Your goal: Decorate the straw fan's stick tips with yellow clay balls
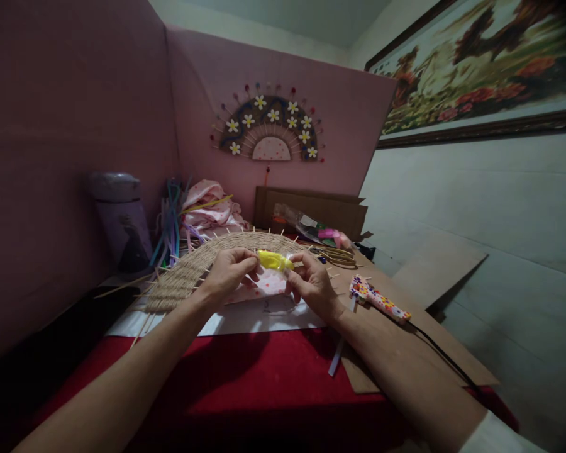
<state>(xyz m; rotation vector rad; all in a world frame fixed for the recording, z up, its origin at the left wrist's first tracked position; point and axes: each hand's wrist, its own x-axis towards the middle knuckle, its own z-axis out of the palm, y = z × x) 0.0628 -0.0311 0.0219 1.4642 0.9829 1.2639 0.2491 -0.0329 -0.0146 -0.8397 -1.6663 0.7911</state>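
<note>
Between my two hands is a small bright yellow packet [272, 260], with clear plastic showing at its right end; what is inside I cannot tell. My left hand [233, 269] pinches its left end. The fingers of my right hand [314, 283] are closed on the plastic at the other end. Under and behind them lies a fan-shaped piece of woven twine [179, 280] with thin sticks poking out around its curved edge. Pink dotted fabric [259, 288] covers its inner half-round, partly hidden by my hands.
A flower-patterned glue gun [380, 301] lies on cardboard [424, 333] at right, its black cord trailing forward. Scissors [334, 256] and a plastic bag [306, 223] lie behind. At left stand a purple tumbler [125, 229] and pipe cleaners [172, 214]. A finished-looking fan [271, 126] hangs on the pink panel.
</note>
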